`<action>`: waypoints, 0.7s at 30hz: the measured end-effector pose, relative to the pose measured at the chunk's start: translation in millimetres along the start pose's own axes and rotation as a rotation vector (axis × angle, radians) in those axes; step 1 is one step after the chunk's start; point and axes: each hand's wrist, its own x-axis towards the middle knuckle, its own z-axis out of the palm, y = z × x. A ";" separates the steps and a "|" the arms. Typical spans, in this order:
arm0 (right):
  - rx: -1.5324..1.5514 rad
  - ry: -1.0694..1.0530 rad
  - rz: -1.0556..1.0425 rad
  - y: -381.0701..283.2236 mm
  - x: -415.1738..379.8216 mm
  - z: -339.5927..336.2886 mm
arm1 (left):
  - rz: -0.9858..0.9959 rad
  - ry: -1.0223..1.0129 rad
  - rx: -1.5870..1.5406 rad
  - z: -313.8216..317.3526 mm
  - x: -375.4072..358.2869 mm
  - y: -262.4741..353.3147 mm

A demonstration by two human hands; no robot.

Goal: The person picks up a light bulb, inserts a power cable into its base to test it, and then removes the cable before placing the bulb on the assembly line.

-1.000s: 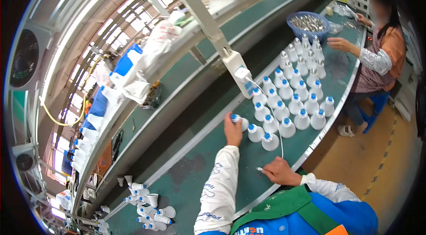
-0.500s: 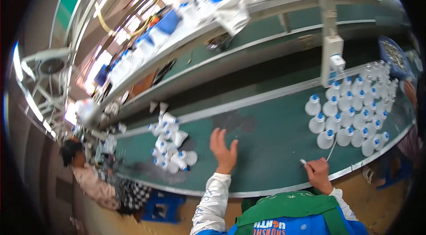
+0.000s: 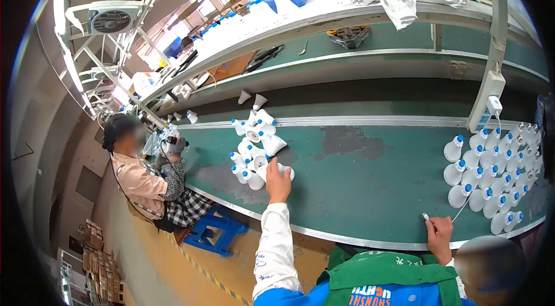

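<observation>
My left hand [image 3: 278, 184] reaches to the near right edge of a loose cluster of white light bulbs [image 3: 254, 132] with blue ends. Its thumb and fingers are around one bulb [image 3: 286, 171], which they partly hide. Near the front edge of the table, the fingers of my right hand [image 3: 439, 233] are closed on a small white connector [image 3: 425, 216]. A thin white cable [image 3: 462, 209] runs from behind that hand up toward the rows of bulbs [image 3: 471, 176] on the right.
A white socket strip [image 3: 487, 100] with a plug hangs on a post behind the right-hand bulbs. A shelf [image 3: 347, 14] with bulbs and blue bins runs along the back. Another person [image 3: 144, 179] sits at the left; a blurred head [image 3: 490, 262] shows at lower right.
My left hand has moved from bare table to the bulb cluster and onto a bulb. My right hand keeps the connector. The whole view has turned to the left.
</observation>
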 end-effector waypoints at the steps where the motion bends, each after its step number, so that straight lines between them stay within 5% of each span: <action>1: 0.001 -0.001 0.001 0.2 -0.8 0.3 | 0.000 -0.001 0.001 -1.3 5.0 0.0; 5: -0.003 0.043 -0.011 4.4 -1.2 5.4 | -0.083 -0.192 -0.077 -6.0 11.6 36.3; 14: 0.153 0.083 -0.080 -36.1 31.0 4.4 | 0.405 -0.545 -0.680 3.5 -48.6 246.7; 21: 0.161 0.231 0.061 -30.3 28.7 5.0 | 0.603 -0.597 -0.601 31.9 -90.5 284.8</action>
